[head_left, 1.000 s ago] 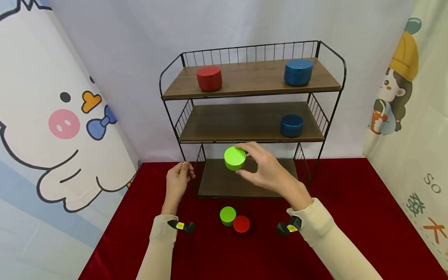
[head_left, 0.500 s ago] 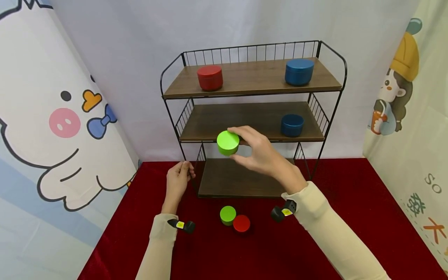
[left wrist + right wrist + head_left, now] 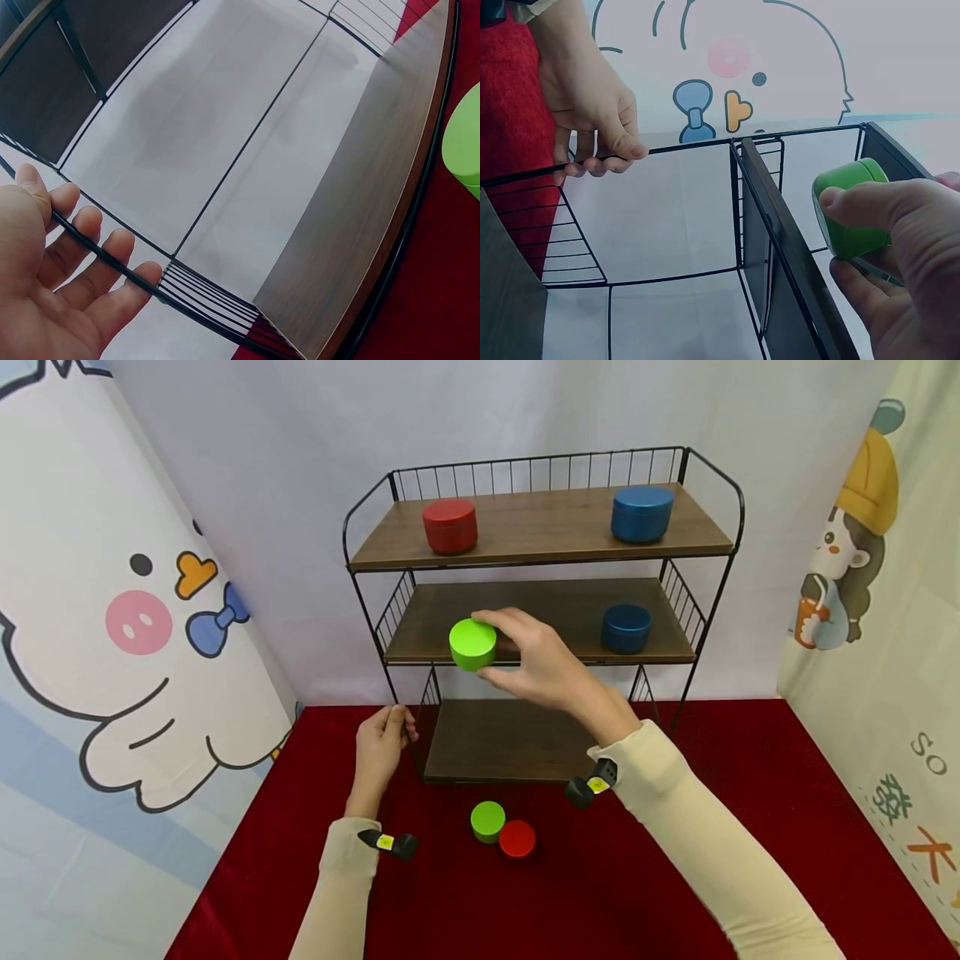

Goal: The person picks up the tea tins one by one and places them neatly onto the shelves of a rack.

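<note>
My right hand [image 3: 543, 662] holds a bright green round tin [image 3: 471, 647] between thumb and fingers, in front of the left half of the middle shelf [image 3: 517, 610]. In the right wrist view the same green tin [image 3: 851, 214] appears sideways, its lid on. At the rack's left side, my left hand [image 3: 378, 747] grips the black wire post, with thumb and fingertips around the thin rod [image 3: 105, 255] in the left wrist view. A second green tin [image 3: 487, 821] and a red tin [image 3: 517, 839] stand side by side on the red cloth below the rack.
The three-tier rack has wooden shelves and black wire sides. Its top shelf [image 3: 543, 527] carries a red tin [image 3: 450, 527] at left and a blue tin [image 3: 642, 514] at right. Another blue tin [image 3: 626, 628] stands at the middle shelf's right. Dark red cloth [image 3: 750, 827] covers the table.
My right hand has raised the green tin and carried it leftward, from in front of the bottom shelf to the middle shelf's level. My left hand has stayed on the post.
</note>
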### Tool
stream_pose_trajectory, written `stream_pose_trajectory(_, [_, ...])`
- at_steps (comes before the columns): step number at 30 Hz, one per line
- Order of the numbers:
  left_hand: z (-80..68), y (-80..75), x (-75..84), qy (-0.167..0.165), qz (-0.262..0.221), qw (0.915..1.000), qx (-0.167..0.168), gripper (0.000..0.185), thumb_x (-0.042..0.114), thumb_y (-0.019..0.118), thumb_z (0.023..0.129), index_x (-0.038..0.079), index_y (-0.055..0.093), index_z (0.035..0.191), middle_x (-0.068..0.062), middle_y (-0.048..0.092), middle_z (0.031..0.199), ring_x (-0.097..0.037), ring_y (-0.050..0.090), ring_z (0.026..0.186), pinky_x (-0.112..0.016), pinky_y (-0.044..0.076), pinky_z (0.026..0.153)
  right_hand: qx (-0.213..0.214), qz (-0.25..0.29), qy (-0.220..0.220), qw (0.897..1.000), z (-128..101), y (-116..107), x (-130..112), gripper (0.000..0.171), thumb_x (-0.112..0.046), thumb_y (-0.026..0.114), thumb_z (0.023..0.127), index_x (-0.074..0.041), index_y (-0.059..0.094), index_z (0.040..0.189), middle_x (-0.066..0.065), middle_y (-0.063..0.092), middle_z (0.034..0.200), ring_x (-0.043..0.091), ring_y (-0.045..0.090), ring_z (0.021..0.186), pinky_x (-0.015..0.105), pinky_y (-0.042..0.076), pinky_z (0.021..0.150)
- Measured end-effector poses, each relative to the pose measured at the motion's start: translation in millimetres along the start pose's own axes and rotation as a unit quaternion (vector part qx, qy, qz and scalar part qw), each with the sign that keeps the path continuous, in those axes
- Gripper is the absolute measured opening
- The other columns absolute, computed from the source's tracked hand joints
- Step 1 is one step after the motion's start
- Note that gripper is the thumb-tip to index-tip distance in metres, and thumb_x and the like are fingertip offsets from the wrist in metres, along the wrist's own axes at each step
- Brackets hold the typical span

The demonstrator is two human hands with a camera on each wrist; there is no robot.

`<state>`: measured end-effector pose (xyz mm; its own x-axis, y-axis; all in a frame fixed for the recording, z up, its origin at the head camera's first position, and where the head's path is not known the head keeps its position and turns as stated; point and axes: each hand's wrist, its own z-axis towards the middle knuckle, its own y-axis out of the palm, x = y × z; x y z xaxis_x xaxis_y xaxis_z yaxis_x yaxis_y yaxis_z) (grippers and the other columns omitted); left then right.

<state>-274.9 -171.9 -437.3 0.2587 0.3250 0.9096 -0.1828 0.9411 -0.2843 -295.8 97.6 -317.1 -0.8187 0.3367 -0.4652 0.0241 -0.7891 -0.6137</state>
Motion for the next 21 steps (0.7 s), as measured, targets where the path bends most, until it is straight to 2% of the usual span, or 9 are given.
stream_pose_trajectory(8, [-0.9,-0.9,0.4,-0.001,0.011,0.9999,-0.001,0.046,0.025,0.048,0.111,-0.014,0.065,0.094,-0.034,0.066,0.091,-0.051,0.069,0.086,-0.027,0.056,0.064,-0.021,-0.006,0.039,0.999,16,1,0,0.067,-0.006,0.084,0.086,0.003,0.052,0.144,0.02,0.058,0.139,0.029,0.06,0.126,0.035,0.057,0.1])
stream_pose_trajectory(21, [-0.1,-0.1,-0.8,-0.011,0.007,0.9999,0.0,0.047,0.026,0.048,0.111,-0.015,0.065,0.095,-0.033,0.066,0.091,-0.049,0.069,0.086,-0.023,0.057,0.065,-0.061,-0.013,0.094,0.994,35,4,3,0.069,-0.011,0.082,0.089,0.002,0.049,0.148,0.019,0.057,0.144,0.029,0.063,0.124,0.035,0.056,0.101])
